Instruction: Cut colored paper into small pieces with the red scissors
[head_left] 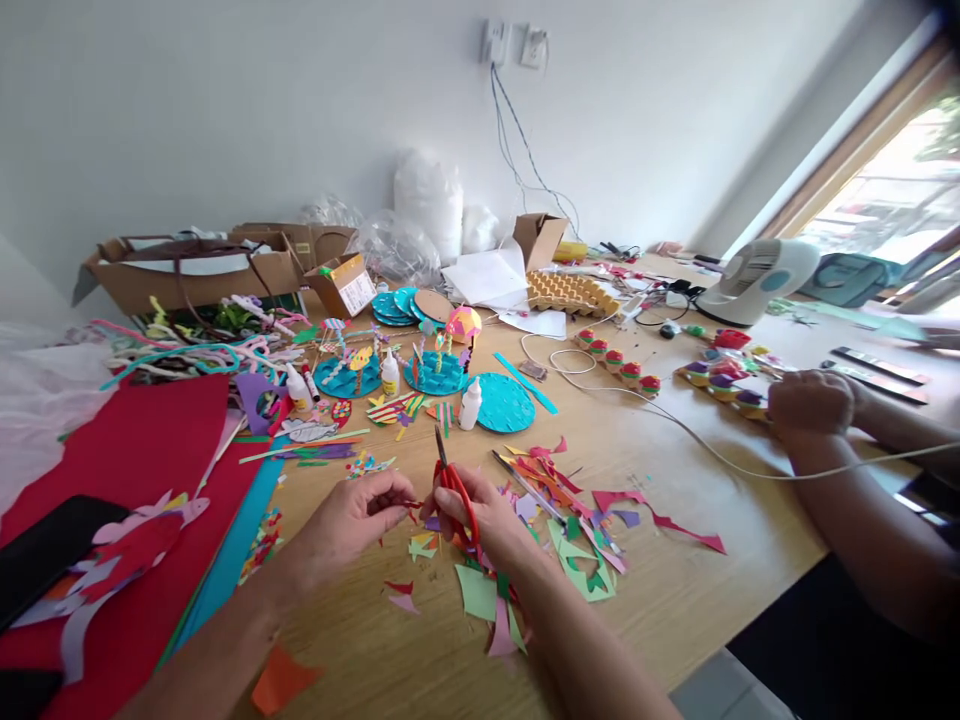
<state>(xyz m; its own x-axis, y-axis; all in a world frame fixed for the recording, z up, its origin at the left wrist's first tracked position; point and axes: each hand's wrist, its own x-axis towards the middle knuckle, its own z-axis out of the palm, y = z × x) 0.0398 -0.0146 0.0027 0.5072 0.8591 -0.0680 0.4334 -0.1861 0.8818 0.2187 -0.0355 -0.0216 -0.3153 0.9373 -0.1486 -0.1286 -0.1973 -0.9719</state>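
Observation:
My right hand is closed around red-handled scissors, whose dark blades point up and away from me. Close beside it on the left, my left hand pinches a small dark red piece between thumb and fingertips; the piece reaches toward my right hand's fingers. Under and around both hands lie cut paper scraps, among them a light green piece and a red strip. Beyond the hands are a round blue disc and a white glue bottle.
Red paper sheets and a black object lie at left. Decorated blue discs, pipe cleaners and cardboard boxes stand behind. Another person's arms rest at right near a cable and white fan.

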